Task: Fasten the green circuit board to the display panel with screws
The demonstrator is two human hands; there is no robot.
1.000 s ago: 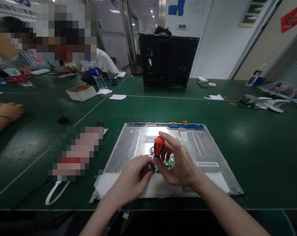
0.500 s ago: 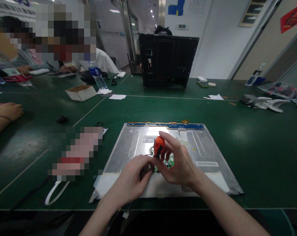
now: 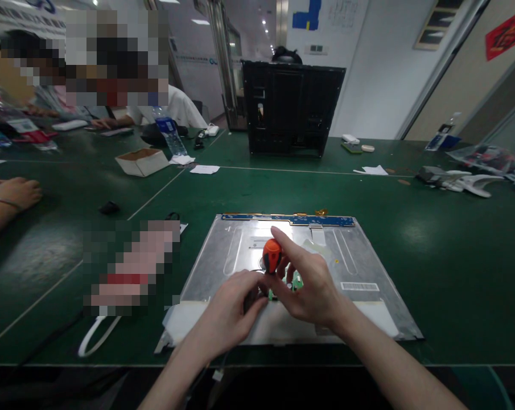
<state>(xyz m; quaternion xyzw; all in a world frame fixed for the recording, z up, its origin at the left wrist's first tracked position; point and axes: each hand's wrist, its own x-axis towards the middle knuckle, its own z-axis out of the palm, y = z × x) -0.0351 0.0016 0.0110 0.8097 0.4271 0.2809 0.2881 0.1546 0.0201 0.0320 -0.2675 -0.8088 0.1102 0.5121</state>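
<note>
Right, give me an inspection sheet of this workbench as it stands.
Surface: green table, pale seam lines.
Job's things: metal-backed panel lying flat; small green circuit board on it; orange-handled screwdriver upright over the board.
Clutter: cardboard box, water bottle, paper scraps.
Hands: right hand grips the screwdriver; left hand rests on the panel beside the board.
Cables: white loop at the near edge.
Surroundings: black chassis; other people seated far left.
</note>
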